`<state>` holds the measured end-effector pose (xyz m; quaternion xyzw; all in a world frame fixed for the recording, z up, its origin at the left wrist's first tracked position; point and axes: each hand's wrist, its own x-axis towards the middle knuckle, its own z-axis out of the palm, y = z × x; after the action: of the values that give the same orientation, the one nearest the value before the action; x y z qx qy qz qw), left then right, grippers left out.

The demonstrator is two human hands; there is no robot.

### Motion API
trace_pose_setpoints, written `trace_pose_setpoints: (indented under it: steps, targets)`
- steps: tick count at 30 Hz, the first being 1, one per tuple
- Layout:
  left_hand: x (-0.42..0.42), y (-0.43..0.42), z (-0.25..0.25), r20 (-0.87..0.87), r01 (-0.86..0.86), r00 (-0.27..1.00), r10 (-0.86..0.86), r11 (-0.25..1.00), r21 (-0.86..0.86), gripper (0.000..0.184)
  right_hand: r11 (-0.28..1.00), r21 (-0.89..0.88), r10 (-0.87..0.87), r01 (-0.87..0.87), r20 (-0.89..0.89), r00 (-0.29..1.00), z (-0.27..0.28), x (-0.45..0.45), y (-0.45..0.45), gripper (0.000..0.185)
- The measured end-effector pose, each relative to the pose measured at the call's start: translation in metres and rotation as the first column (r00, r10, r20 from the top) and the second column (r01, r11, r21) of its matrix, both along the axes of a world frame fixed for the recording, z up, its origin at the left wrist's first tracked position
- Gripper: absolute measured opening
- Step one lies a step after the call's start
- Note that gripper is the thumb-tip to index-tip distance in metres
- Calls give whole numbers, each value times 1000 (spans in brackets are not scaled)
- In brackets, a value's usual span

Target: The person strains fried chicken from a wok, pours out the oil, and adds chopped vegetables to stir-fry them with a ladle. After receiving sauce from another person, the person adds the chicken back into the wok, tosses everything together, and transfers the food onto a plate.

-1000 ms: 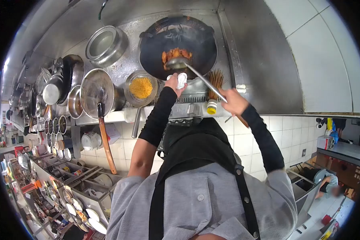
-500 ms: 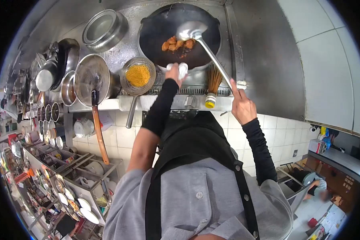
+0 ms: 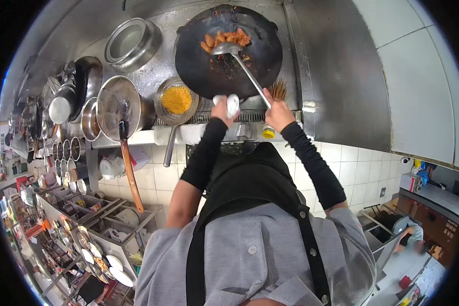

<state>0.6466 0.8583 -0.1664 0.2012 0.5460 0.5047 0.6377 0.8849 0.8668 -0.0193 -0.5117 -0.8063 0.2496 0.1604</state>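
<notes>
A large black wok (image 3: 194,66) sits on the stove, with browned, sauced chunks of food (image 3: 228,36) toward its far side. My right hand (image 3: 279,113) is closed around the handle of a long metal ladle (image 3: 250,76). The ladle's bowl lies in the wok against the near side of the chunks. At the wok's near rim, my left hand (image 3: 221,110) is closed on a folded white cloth (image 3: 232,105), which covers part of the rim. Dark bits and sauce streaks mark the wok's surface.
Left of the wok, a perforated strainer (image 3: 168,118) holds yellow crumbs. Beyond it are a wooden-handled sieve (image 3: 118,97) and a metal pot (image 3: 133,45). A bamboo brush (image 3: 278,91) stands near my right hand. Another person (image 3: 410,237) is far off at lower right.
The ladle and my right hand have moved left and closer to the body's midline. The chunks have shifted toward the wok's far side and spread out. The wok appears tipped differently.
</notes>
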Motion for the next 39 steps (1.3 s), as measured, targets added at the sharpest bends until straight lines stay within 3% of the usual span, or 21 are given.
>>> trace_pose_setpoints:
  steps: [1,3,4,6,7,8,9,10,11,12,14,15,16,19,23,25,28,30,32,35,39]
  targets:
    - [-7,-15,-67,-480,139,876,-51,979,151,42,998,33,-55,56,-25,998,-7,-7,-3,76]
    - [11,-44,4,4,-71,997,72,989,-126,39,996,49,-68,73,-98,993,5,-7,-20,76]
    - [20,-58,45,187,-176,953,240,937,-302,37,996,85,-28,38,-113,993,11,0,-29,79]
    - [24,-61,33,284,-255,890,357,905,-340,35,1000,13,-17,20,-182,983,45,23,-46,74]
    - [19,-55,52,-194,63,978,-79,994,-88,33,998,-63,13,-24,-181,983,72,35,-52,72]
    - [14,-49,74,-739,302,642,-207,953,-4,30,992,-108,51,-67,-141,989,91,49,-55,69]
    - [14,-19,73,-367,121,924,-111,993,5,26,984,-140,97,-112,-105,990,113,57,-53,67]
    - [14,12,71,41,-122,991,125,990,-75,23,863,-506,-28,-12,-72,997,155,53,-51,65]
    - [15,32,85,355,-201,889,290,943,-267,21,855,-519,-23,-19,-73,997,155,54,-51,65]
    - [12,41,84,386,-143,888,251,947,-287,22,851,-524,-13,-27,-73,997,148,55,-45,66]
    - [7,47,93,438,-55,875,204,942,-330,20,896,-440,30,-52,-57,998,106,53,-31,68]
    - [8,40,91,404,-93,887,222,944,-316,19,986,-79,145,-147,-29,989,62,49,-20,69]
    - [11,31,85,368,-129,898,242,943,-307,19,981,-184,59,-68,-53,997,49,37,-11,70]
    - [18,-2,63,97,-173,977,192,969,-174,26,1000,21,-13,16,-114,993,-8,12,3,74]
    - [19,-71,33,174,-266,926,335,906,-331,51,992,104,-37,65,-249,968,17,13,-33,75]
    - [16,-70,30,56,-247,959,279,915,-319,47,999,44,29,-19,-231,972,59,39,-49,68]
    - [2,-17,30,-301,73,952,-60,997,33,33,920,-382,40,-83,-119,992,143,59,-50,68]
    - [0,13,50,-155,81,985,-78,997,12,29,754,-657,25,-18,1,1000,169,55,-44,67]
    - [4,40,80,388,-42,907,163,952,-302,25,875,-472,74,-105,-83,994,125,51,-30,70]
    - [5,27,80,337,-117,918,210,954,-277,23,988,-124,89,-94,-43,995,40,24,-1,71]
    - [17,-34,63,191,-213,936,294,909,-358,38,999,11,-34,36,-146,989,3,3,-5,71]
